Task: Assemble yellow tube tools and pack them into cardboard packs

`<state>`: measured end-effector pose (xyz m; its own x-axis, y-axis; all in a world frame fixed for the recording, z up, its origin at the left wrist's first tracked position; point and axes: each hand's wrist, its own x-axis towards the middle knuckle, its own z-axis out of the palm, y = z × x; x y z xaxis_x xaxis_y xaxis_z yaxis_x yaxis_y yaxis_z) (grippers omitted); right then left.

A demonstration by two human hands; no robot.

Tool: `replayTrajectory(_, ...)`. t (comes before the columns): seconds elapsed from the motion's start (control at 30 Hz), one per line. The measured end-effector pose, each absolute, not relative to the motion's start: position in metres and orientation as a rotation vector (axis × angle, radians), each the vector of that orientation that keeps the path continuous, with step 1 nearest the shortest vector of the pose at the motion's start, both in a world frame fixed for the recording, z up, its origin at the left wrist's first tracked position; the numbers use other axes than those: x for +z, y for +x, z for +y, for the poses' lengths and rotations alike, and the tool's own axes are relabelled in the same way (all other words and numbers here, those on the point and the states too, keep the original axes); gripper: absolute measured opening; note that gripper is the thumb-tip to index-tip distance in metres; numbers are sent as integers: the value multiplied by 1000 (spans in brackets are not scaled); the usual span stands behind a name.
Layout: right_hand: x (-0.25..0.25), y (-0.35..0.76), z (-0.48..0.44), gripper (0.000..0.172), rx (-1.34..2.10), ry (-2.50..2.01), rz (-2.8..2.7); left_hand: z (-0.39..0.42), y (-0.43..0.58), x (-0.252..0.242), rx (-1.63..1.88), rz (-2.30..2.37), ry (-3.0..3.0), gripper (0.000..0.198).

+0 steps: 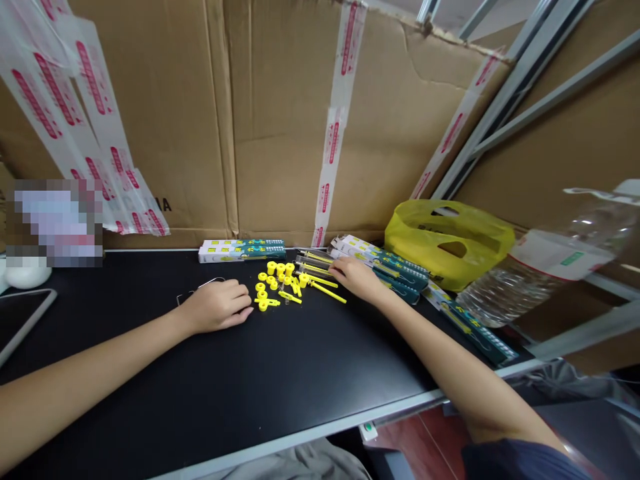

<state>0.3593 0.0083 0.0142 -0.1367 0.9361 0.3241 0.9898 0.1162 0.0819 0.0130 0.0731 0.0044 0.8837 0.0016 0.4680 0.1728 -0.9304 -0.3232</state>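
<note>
Small yellow plastic parts [261, 287] and thin yellow sticks [327, 291] lie in a loose group on the black table [280, 373]. My left hand [219, 306] rests just left of the parts, its fingers curled; whether anything is inside them is hidden. A thin wire piece [186, 296] shows behind that hand. On the right, my right hand [353, 275] reaches over clear slim packets [314, 262], its fingertips together at their right end. What the fingertips pinch is too small to make out. Printed boxes [242, 251] lie behind the parts.
More printed boxes [400, 267] lie right of my right hand, beside a yellow plastic bag [450, 240] and a large clear bottle [535, 273]. Taped cardboard [280, 133] stands along the back. A tablet-like device [25, 320] and a white rounded object [29, 273] sit far left.
</note>
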Motion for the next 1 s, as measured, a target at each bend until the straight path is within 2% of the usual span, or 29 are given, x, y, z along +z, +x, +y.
replayTrajectory(0.23,27,334,-8,21,-426,-1969,-2184,79,10,0,-644,-266,-2725,25)
replayTrajectory(0.4,22,316,-18,13,-262,-1980,-2323,78,13,-2,-649,-294,-2749,23)
replayTrajectory(0.57,27,322,-17,11,-221,-2007,-2159,78,12,-1,-907,-492,-2753,18)
replayTrajectory(0.7,29,308,-27,19,-58,-1688,-1937,65,15,2,-1000,-411,-2638,22)
replayTrajectory(0.83,11,266,-48,17,195,-1270,-2242,32,27,5,-842,-194,-2511,32)
replayTrajectory(0.9,2,248,-58,18,210,-1183,-2318,18,33,6,-748,-146,-2543,24)
replayTrajectory(1.0,-2,242,-65,21,233,-1133,-2307,10,39,5,-688,-71,-2555,29)
